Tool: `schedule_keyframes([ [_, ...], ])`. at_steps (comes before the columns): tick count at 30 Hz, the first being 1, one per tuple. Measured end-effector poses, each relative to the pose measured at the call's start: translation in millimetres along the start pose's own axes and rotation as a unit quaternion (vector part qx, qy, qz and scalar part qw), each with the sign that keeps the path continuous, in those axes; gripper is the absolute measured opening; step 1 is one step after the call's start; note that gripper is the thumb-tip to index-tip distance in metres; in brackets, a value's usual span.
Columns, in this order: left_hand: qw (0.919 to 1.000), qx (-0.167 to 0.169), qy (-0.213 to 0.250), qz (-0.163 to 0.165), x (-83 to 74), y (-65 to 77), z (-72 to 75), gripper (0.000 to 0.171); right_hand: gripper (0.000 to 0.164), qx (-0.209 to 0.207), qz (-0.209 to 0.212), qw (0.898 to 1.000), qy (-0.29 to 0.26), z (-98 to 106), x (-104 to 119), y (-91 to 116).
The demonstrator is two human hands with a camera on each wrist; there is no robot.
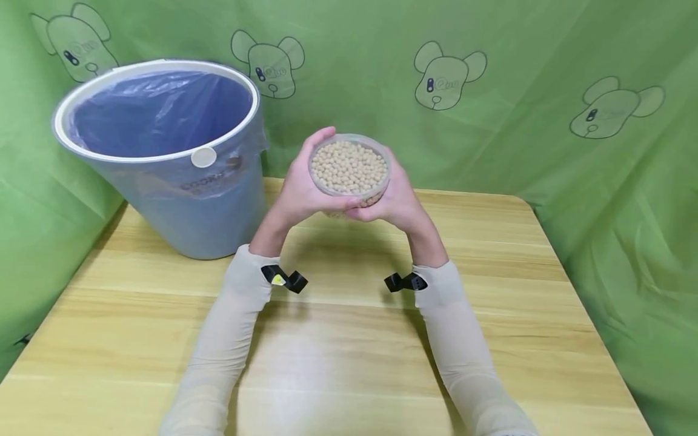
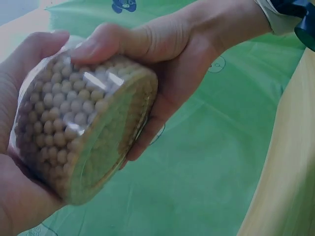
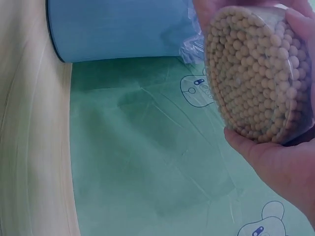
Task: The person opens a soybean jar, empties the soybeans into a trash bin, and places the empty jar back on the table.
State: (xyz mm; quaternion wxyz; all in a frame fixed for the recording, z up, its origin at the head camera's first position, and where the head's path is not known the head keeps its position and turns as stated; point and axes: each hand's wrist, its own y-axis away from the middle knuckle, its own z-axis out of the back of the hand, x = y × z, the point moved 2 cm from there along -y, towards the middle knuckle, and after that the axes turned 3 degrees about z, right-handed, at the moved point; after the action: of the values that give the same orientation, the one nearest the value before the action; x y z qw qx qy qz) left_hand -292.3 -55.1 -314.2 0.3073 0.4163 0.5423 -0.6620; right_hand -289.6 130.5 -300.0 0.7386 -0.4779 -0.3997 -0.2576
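Observation:
Both hands hold a round clear plastic jar (image 1: pixel 349 137) full of beige, pea-sized balls (image 1: pixel 349 168) that look like soybeans. It is held up over the back of the table, its round top tilted toward the head camera. My left hand (image 1: pixel 302 189) grips the left side, with the thumb along the front. On the right side, my right hand (image 1: pixel 400 197) wraps round the wall, and its thumb meets the left thumb at the front. Through the jar's wall (image 2: pixel 64 108) in the left wrist view, the balls show packed together. Some fingers are hidden behind the jar.
A tall blue trash bin (image 1: pixel 218 212) with a white rim and a clear plastic liner (image 1: pixel 163 109) stands at the back left of the wooden table (image 1: pixel 327 363), close to the left hand. Green cloth (image 1: pixel 349 48) with mouse-head drawings hangs behind and at both sides.

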Motion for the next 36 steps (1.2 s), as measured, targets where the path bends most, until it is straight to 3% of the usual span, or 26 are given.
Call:
schedule_keyframes([
  [4,0.9974,-0.067,-0.023,0.011,0.2,2.6,-9.3,0.114,0.109,-0.028,-0.015,0.999,0.008,-4.4,-1.0,0.2],
  [8,0.9819,-0.169,-0.075,0.042,2.3,6.5,-25.0,0.12,0.11,-0.071,-0.04,0.996,0.026,-9.9,-2.8,-2.0],
  [11,0.9714,-0.206,-0.1,0.062,3.9,9.3,-32.0,0.125,0.111,-0.093,-0.056,0.993,0.037,-12.2,-5.7,-2.7],
  [13,0.9727,-0.195,-0.104,0.069,3.8,8.7,-30.2,0.126,0.111,-0.098,-0.059,0.993,0.034,-11.3,-8.1,-2.9],
  [15,0.9794,-0.159,-0.104,0.067,2.8,5.5,-22.4,0.126,0.112,-0.097,-0.055,0.993,0.025,-7.8,-13.5,-3.6],
  [18,0.9936,-0.077,-0.061,0.056,3.0,0.3,-5.1,0.119,0.112,-0.075,-0.036,0.996,0.001,-0.5,-23.8,-5.1],
  [20,0.9987,-0.016,-0.01,0.046,5.1,-1.5,6.1,0.112,0.112,-0.05,-0.03,0.998,-0.021,3.6,-30.4,-4.5],
  [23,0.9968,0.054,0.048,0.036,7.7,-1.4,17.3,0.107,0.113,-0.002,-0.024,0.999,-0.046,6.2,-34.8,-2.9],
  [25,0.9957,0.073,0.052,0.025,7.8,-0.9,20.4,0.106,0.112,0.022,-0.02,0.998,-0.052,5.9,-35.1,-2.1],
  [28,0.9978,0.062,0.021,0.005,5.2,-0.6,21.1,0.105,0.111,0.033,-0.006,0.998,-0.053,4.1,-34.2,-2.7],
  [31,0.9996,0.024,-0.017,-0.005,0.1,-0.7,18.7,0.104,0.109,0.014,0.005,0.999,-0.05,2.8,-32.1,-4.6],
  [36,0.9971,-0.049,-0.057,0.008,-9.6,2.6,7.2,0.107,0.107,-0.023,0.008,0.999,-0.036,1.9,-28.5,-6.2],
])
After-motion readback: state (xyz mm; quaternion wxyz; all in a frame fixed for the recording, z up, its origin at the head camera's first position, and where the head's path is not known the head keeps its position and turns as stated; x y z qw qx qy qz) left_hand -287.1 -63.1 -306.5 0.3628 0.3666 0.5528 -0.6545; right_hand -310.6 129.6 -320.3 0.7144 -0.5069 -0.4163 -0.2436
